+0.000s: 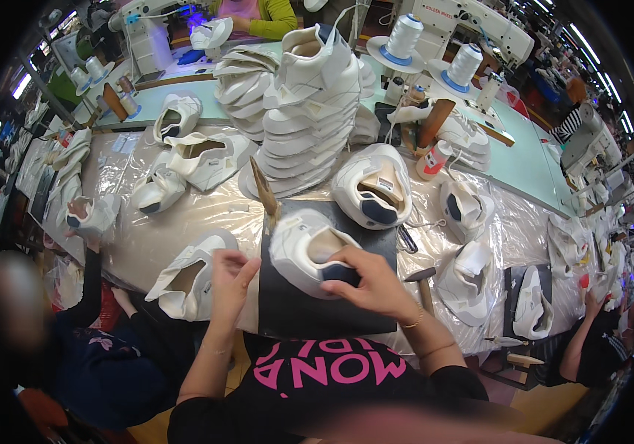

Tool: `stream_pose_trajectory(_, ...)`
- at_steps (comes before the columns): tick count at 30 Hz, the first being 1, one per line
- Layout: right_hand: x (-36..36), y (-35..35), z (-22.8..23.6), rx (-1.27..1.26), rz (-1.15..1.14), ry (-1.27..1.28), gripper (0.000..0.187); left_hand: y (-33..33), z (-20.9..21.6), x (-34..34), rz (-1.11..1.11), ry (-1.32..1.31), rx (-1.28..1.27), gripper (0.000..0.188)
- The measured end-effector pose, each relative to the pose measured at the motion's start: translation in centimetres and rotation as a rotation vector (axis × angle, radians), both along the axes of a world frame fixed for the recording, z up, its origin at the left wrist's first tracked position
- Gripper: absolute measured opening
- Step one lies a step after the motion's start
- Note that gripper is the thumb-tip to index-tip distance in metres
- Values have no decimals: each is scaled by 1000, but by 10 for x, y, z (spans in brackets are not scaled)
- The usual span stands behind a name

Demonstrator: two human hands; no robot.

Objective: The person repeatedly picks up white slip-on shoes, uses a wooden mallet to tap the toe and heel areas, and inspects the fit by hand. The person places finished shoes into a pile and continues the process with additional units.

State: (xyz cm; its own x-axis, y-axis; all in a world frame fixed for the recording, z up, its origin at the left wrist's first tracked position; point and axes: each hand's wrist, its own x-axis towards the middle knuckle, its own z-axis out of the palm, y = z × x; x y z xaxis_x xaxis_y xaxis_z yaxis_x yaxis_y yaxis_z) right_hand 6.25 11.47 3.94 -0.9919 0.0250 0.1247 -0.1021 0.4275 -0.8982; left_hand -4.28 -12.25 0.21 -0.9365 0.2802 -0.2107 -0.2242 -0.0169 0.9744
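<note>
My right hand (373,281) grips a white shoe upper (298,244) by its navy-lined heel collar, thumb inside the opening. This upper is over a black mat (317,314) in front of me. My left hand (232,280) is apart from it, thumb and fingers spread with nothing seen between them. It is beside another white shoe upper (192,285) on the table, and partly covers it; whether they touch I cannot tell. Just behind the held upper stands a brown, pointed, horn-like tool (261,185). Another upper with a navy heel (373,185) lies beyond the mat's far right.
A tall stack of white uppers (306,140) rises at the far middle. A hammer (424,285) and more uppers (467,285) lie to the right on the plastic-covered table. Sewing machines (472,29) and thread cones (400,41) stand behind. Co-workers' hands (84,222) handle uppers at the left.
</note>
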Motion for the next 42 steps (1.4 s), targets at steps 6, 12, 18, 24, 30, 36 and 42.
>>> stream_pose_trajectory(6, -3, 20, 17, 221, 326, 24, 42, 18, 56, 13, -765, 70, -158, 40)
stream_pose_trajectory(12, 14, 24, 20, 253, 345, -32, 40, 55, 62, -3, -1202, 496, -336, 33)
stream_pose_trajectory(18, 27, 32, 21, 184, 384, -74, 38, 55, 51, 5, -1268, 755, -317, 21)
stream_pose_trajectory(24, 31, 25, 17, 3, 520, -23, 32, 47, 61, -1, -1491, 583, -232, 26)
stream_pose_trajectory(30, 30, 25, 19, 12, 539, -15, 32, 40, 62, -5, -1504, 710, -239, 25)
stream_pose_trajectory(36, 31, 24, 22, 301, 466, 112, 32, 48, 58, 8, -1369, 574, -312, 25)
stream_pose_trajectory(42, 38, 20, 29, 393, 370, 76, 32, 54, 60, 17, -1205, 665, -308, 29)
